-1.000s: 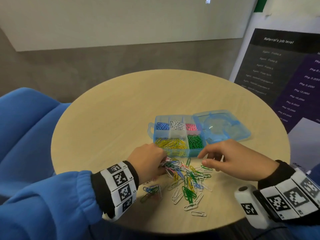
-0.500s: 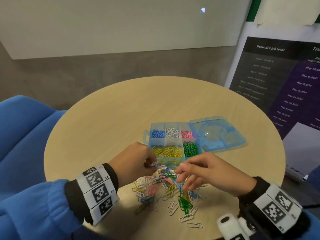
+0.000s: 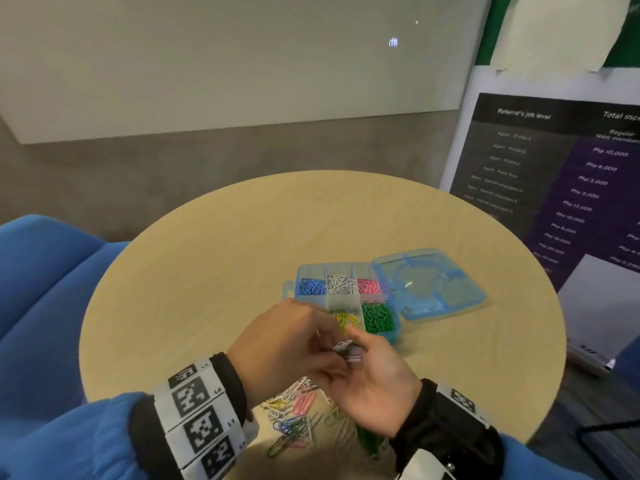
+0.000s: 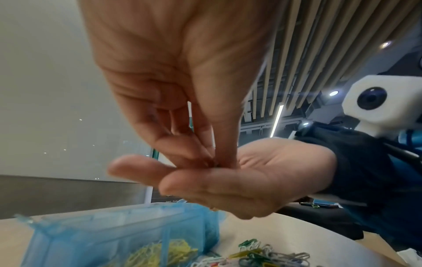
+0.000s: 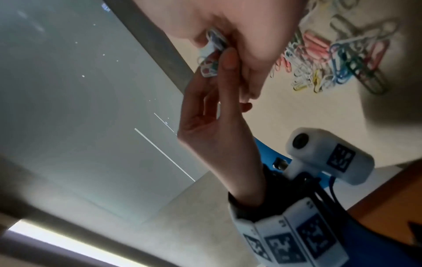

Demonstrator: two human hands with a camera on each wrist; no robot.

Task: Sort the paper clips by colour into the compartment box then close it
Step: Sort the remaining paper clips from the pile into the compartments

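The blue compartment box [image 3: 394,336] stands open on the round table, its lid [image 3: 429,282] flat to the right. It holds blue [image 3: 311,286], white [image 3: 341,284], pink [image 3: 369,286], yellow [image 3: 346,320] and green [image 3: 377,317] clips. Just in front of the box my right hand [image 3: 374,375] lies palm up, loosely cupped, carrying a small bunch of mostly white clips [image 3: 348,349]. My left hand [image 3: 311,341] reaches into that palm and pinches clips of the bunch [image 5: 209,70] with thumb and fingertips [image 4: 212,159]. Below both hands lies the mixed pile [image 3: 298,417].
The wooden table [image 3: 242,254] has bare surface to the left of and behind the box. A blue chair [image 3: 41,289] stands at the left. A dark poster board [image 3: 571,188] leans at the right, beyond the table's edge.
Both hands have lifted off the pile and met above it. The right hand has turned palm up with clips in it, and the left fingers have come into that palm.
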